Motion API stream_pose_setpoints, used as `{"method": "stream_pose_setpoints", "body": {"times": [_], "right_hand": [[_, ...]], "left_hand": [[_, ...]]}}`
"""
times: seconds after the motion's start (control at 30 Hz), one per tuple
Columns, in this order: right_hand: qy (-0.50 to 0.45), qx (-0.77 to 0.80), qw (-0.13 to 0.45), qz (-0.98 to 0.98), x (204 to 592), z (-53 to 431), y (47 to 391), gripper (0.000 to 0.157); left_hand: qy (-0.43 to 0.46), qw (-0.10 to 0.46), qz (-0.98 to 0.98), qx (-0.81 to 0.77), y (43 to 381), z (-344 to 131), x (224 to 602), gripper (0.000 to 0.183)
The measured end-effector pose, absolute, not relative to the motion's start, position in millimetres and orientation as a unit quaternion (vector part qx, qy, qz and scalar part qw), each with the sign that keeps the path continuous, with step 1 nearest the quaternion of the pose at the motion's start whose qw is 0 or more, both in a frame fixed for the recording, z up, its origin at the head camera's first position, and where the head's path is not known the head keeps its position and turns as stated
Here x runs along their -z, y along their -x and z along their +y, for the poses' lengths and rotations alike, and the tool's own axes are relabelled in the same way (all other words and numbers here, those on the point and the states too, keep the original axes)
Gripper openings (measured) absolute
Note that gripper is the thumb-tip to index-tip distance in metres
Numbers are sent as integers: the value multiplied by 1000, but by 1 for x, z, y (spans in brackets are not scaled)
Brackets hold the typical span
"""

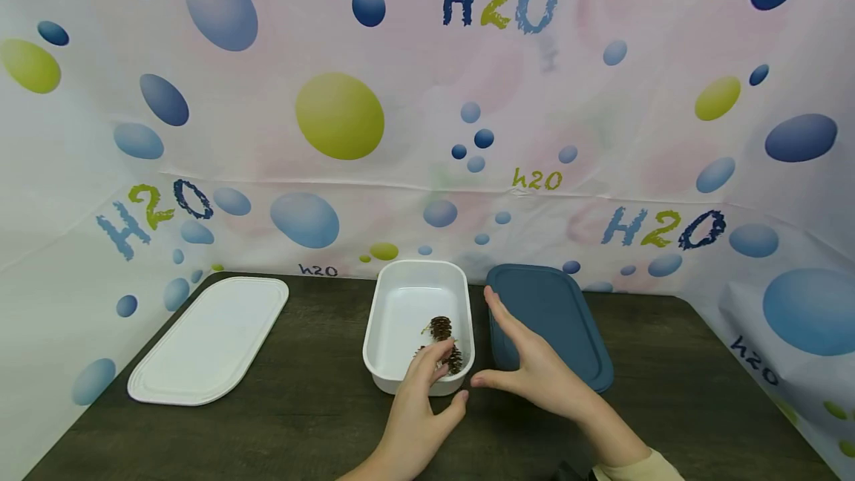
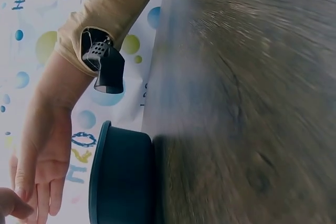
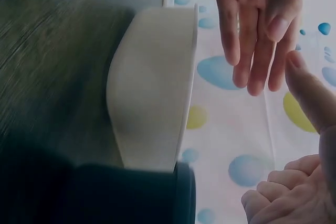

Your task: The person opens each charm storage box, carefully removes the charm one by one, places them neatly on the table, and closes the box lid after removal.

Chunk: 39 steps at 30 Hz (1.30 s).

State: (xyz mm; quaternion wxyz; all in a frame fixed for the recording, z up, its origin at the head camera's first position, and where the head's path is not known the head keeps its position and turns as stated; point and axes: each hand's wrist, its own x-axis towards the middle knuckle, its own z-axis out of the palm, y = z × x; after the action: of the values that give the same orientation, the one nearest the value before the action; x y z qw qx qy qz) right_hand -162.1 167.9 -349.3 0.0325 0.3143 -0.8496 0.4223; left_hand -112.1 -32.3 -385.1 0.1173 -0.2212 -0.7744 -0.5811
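Observation:
Brown pine cones (image 1: 441, 328) lie in the near right part of a white rectangular container (image 1: 401, 310). My left hand (image 1: 415, 421) hovers over the container's near edge, its fingers hiding part of the pine cones. Relaxed and spread, these fingers show no object in them. Between the white container and a dark blue container (image 1: 544, 310), my right hand (image 1: 534, 377) is raised, thumb and fingers apart, with nothing held. The right wrist view shows the left hand (image 3: 257, 24) facing the right thumb, a gap between them. How many cones there are is partly hidden.
A white lid (image 1: 210, 340) lies flat on the dark wooden table (image 1: 300, 421) at the left. The blue container appears covered by a lid of the same colour. A printed curtain (image 1: 414, 95) with coloured dots hangs behind and at both sides.

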Motion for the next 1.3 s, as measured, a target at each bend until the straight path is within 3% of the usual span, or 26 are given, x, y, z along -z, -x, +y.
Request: {"method": "stream_pose_setpoints", "body": {"times": [1.07,1.3], "right_hand": [[-252,-377,21,-891,358,250,167,119],[-205,-389,19,-898,363,264,171,112]], "left_hand": [[223,37,-785,576,125,25,397,73],[221,50,-793,565,129,34,402,76]]}}
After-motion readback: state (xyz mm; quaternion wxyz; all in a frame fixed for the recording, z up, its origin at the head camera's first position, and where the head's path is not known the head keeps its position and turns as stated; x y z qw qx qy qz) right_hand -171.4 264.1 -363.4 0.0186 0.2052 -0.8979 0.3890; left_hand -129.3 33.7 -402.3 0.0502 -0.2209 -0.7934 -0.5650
